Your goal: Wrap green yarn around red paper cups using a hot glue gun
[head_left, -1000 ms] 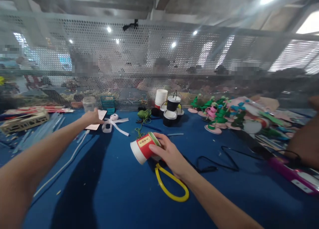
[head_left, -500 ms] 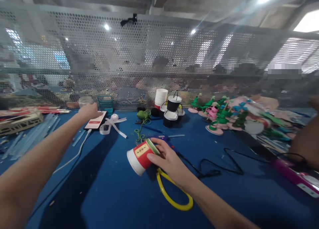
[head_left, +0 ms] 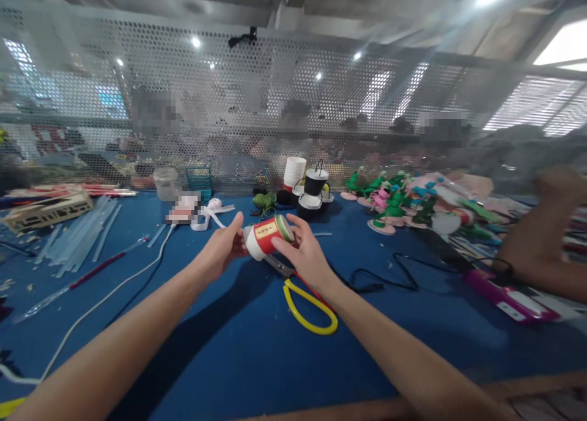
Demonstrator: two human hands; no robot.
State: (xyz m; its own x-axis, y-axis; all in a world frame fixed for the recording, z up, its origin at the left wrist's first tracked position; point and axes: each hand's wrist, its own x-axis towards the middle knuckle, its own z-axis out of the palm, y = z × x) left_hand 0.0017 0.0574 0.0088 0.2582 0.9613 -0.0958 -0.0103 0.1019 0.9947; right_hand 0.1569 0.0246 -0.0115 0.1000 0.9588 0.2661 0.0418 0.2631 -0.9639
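Note:
A paper cup (head_left: pixel 265 236) with a red band, a cream label and a green end lies tilted in the air in front of me. My right hand (head_left: pixel 305 250) grips it near the green end, thumb on the red band. By the white end is my left hand (head_left: pixel 224 245), its thumb raised off the cup and its fingers close to or touching the base; contact is hard to tell. Below the cup, scissors (head_left: pixel 312 317) with a yellow handle lie on the blue table (head_left: pixel 220 360), their blades partly hidden.
Green yarn (head_left: pixel 265 202), stacked white cups (head_left: pixel 294 172) and small black buckets (head_left: pixel 316 181) stand at the back. White ribbon (head_left: pixel 213 212) lies left of them. Clear glue sticks (head_left: pixel 80 234) are far left. Green figures (head_left: pixel 394 204) and a purple power strip (head_left: pixel 504 296) are right, near another person's arm (head_left: pixel 541 250).
My left hand has come back from the phone and clear jar to the cup's white end. The cup, in my right hand, appears higher and turned more level.

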